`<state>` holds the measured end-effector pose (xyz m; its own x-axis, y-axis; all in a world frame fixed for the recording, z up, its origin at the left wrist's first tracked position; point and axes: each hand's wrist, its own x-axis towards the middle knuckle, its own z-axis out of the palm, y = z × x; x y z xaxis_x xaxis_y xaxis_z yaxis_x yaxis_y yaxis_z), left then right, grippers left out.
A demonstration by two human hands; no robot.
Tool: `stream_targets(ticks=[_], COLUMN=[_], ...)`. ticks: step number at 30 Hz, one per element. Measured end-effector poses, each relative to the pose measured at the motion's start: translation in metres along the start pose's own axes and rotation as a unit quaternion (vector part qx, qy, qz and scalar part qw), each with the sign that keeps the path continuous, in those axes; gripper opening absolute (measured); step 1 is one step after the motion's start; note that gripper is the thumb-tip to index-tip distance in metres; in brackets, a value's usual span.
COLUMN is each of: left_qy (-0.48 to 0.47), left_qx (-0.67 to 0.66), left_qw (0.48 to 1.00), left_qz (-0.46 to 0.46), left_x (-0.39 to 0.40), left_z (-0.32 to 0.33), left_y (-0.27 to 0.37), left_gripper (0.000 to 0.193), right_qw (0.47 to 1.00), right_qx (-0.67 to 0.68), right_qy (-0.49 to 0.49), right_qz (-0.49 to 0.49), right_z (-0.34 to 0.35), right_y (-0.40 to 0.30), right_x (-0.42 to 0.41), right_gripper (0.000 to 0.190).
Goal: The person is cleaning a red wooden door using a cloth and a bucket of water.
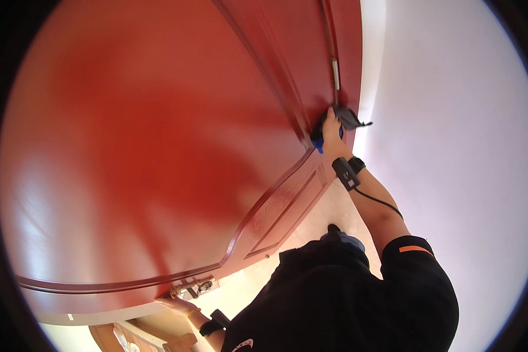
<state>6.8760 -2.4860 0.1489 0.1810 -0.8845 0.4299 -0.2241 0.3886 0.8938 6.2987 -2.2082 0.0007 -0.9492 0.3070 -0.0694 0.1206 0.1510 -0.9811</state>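
A glossy red wooden door (158, 132) with moulded panels fills the left and middle of the view. My right hand (332, 132) presses a dark grey and blue cloth (346, 117) against the door near its hinge-side edge, just below a metal hinge (335, 75). At the door's other edge, my left hand (176, 303) rests beside the metal door handle and lock plate (196, 288); its fingers are partly hidden, and no held object shows in it.
A pale wall (449, 132) runs along the right, next to the white door frame (370, 66). Carved wooden furniture (136, 336) stands beyond the door at the bottom left. Light floor (321, 211) shows between the door and my body.
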Motion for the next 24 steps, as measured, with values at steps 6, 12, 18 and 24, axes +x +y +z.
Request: stream_targets(ticks=[6, 12, 18, 24], left_qy=[0.026, -0.022, -0.011, -0.082], left_qx=[0.296, -0.073, -0.099, -0.131], left_qw=[0.948, 0.995, 0.994, 0.986], left_qz=[0.113, -0.057, -0.048, -0.063], left_x=[0.016, -0.014, 0.008, 0.021], left_z=[-0.017, 0.021, -0.007, 0.016], left_y=[-0.034, 0.020, 0.010, -0.011], left_gripper=[0.051, 0.071, 0.074, 0.077], right_qw=[0.973, 0.944, 0.989, 0.972], right_qx=[0.093, 0.059, -0.072, -0.136], right_qy=[0.037, 0.113, -0.092, -0.177], right_qz=[-0.206, -0.306, 0.091, 0.075], right_z=[-0.055, -0.031, 0.006, 0.041], right_y=[-0.155, -0.059, 0.010, 0.205], right_x=[-0.086, -0.057, -0.106, -0.050], right_gripper=[0.053, 0.044, 0.062, 0.047])
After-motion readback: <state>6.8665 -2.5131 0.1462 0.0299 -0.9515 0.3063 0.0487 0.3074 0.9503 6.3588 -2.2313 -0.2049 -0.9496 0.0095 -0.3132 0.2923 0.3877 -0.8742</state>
